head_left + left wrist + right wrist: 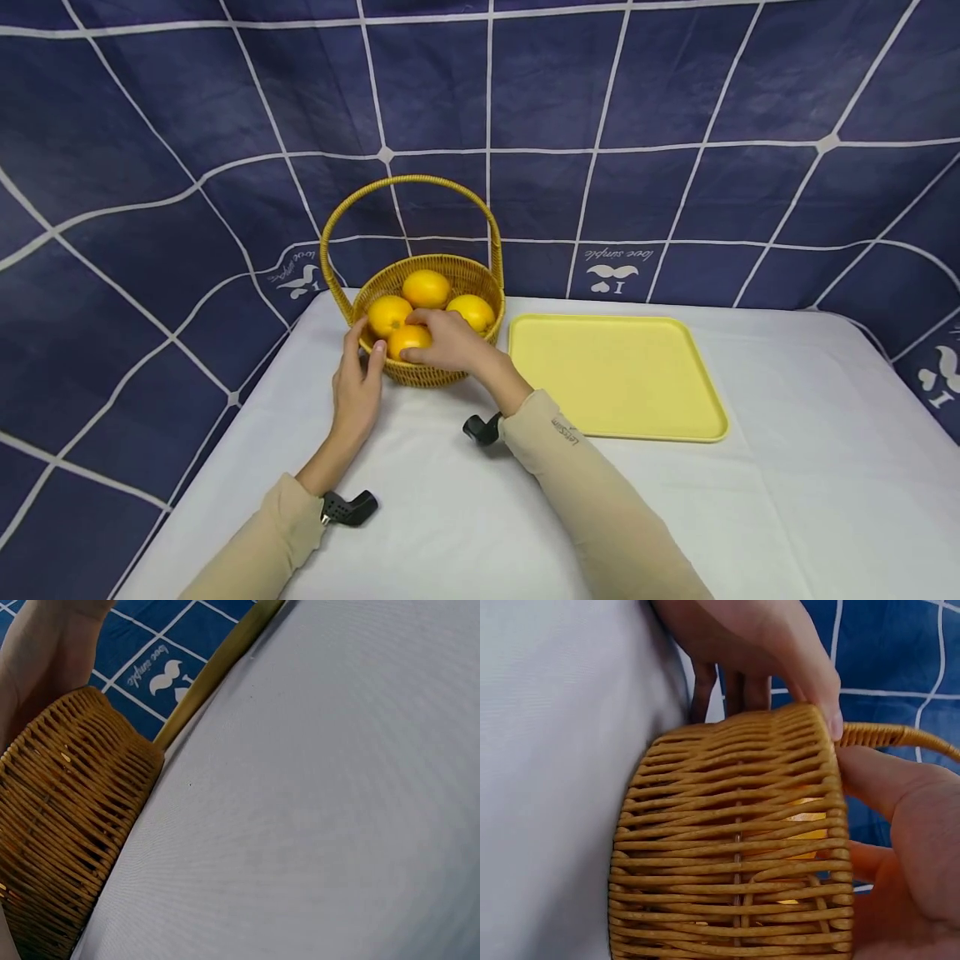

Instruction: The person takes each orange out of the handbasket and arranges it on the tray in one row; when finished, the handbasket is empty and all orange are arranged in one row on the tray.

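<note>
A woven wicker basket [425, 374] with a tall arched handle [415, 178] stands on the table and holds several yellow-orange oranges [427, 289]. My left hand [357, 392] grips the basket's front left rim, its thumb over the edge and fingers along the outer wall. My right hand [448, 340] reaches down into the basket, with thumb and fingers around the front orange [408, 340]. That orange still sits low behind the rim. In the right wrist view, the wicker wall hides most of the fruit and part of my right hand [930, 832].
A shallow yellow tray [611, 379] lies to the right of the basket, near my right forearm. White cloth [810, 467] covers the table. A dark blue curtain [555, 100] with white lines hangs close behind the basket and along the left side.
</note>
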Tool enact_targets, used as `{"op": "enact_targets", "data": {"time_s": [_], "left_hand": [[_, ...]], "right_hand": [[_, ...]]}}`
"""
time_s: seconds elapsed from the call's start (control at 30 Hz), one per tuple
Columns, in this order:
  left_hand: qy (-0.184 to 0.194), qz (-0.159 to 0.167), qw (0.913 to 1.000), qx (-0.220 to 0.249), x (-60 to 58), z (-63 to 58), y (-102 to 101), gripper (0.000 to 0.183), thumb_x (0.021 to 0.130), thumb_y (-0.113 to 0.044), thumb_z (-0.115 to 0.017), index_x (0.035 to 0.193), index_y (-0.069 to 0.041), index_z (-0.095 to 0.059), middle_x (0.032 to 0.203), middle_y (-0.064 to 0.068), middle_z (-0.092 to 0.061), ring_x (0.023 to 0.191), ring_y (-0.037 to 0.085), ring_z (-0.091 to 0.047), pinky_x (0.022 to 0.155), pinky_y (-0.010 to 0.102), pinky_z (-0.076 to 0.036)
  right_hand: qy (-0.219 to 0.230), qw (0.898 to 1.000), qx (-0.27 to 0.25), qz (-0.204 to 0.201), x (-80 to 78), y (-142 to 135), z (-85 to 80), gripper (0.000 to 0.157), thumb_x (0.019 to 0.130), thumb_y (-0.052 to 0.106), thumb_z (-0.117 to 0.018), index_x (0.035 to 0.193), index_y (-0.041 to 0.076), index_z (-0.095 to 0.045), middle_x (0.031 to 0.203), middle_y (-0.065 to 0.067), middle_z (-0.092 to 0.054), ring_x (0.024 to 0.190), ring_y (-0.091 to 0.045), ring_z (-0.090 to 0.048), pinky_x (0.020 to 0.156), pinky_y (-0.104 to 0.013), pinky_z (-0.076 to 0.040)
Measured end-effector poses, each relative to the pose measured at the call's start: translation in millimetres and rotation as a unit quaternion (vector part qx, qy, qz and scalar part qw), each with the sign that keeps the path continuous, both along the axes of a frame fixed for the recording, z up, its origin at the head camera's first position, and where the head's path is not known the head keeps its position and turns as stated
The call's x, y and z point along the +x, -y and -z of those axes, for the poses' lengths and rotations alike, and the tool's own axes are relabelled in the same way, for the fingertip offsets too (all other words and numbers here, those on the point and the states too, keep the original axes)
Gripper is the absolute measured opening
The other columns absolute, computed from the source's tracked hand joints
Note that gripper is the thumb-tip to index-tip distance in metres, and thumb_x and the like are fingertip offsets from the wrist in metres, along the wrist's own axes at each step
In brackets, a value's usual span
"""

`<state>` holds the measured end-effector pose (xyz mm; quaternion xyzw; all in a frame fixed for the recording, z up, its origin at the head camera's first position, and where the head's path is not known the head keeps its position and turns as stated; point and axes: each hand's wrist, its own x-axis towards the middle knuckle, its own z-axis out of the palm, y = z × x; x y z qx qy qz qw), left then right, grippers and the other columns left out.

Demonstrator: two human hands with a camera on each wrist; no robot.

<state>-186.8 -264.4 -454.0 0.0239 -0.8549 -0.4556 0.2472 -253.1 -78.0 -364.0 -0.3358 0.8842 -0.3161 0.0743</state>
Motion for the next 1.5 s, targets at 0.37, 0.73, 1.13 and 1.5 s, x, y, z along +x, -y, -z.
{"op": "enact_targets", "data": {"time_s": [0.37, 0.73, 1.13, 1.5], "left_hand": [[0.002, 0.004, 1.0000, 0.003, -2.4, 0.9, -1, 0.054, 0.112, -0.041, -0.048, 0.163, -0.027, -0.036, 0.167, 0.007, -0.043, 0.149, 0.033, -0.046, 0.121, 0.057, -0.039], [0.003, 0.004, 1.0000, 0.004, -1.4, 5.3, -2, 0.053, 0.113, -0.040, -0.048, 0.163, -0.026, -0.036, 0.165, 0.010, -0.045, 0.144, 0.034, -0.051, 0.118, 0.057, -0.041], [-0.003, 0.011, 0.9999, 0.005, -1.3, 1.4, 0, 0.053, 0.113, -0.039, -0.048, 0.163, -0.027, -0.036, 0.167, 0.008, -0.041, 0.151, 0.033, -0.044, 0.121, 0.059, -0.039], [0.000, 0.007, 1.0000, 0.002, -1.0, 1.5, 2, 0.052, 0.112, -0.039, -0.050, 0.162, -0.027, -0.038, 0.166, 0.009, -0.043, 0.149, 0.034, -0.046, 0.120, 0.060, -0.039]], "right_hand": [[0.023, 0.999, 0.013, 0.030, -10.8, 5, 3.3, 0.065, 0.088, 0.044, -0.085, 0.137, 0.008, -0.061, 0.127, -0.008, -0.070, 0.121, -0.028, -0.057, 0.102, -0.037, -0.048], [-0.022, 0.990, -0.104, 0.090, 7.3, -13, 3.5, 0.067, 0.086, 0.045, -0.084, 0.143, 0.018, -0.061, 0.139, -0.001, -0.067, 0.123, -0.029, -0.057, 0.104, -0.043, -0.048], [-0.076, 0.955, -0.232, 0.168, 17.6, -67, -24.8, 0.061, 0.085, 0.042, -0.085, 0.137, 0.017, -0.064, 0.131, 0.000, -0.068, 0.112, -0.018, -0.063, 0.093, -0.038, -0.057], [-0.016, 0.926, -0.210, 0.314, -1.6, -110, -20.3, 0.060, 0.088, 0.052, -0.078, 0.126, 0.007, -0.066, 0.115, -0.010, -0.071, 0.100, -0.027, -0.065, 0.084, -0.041, -0.058]]}}
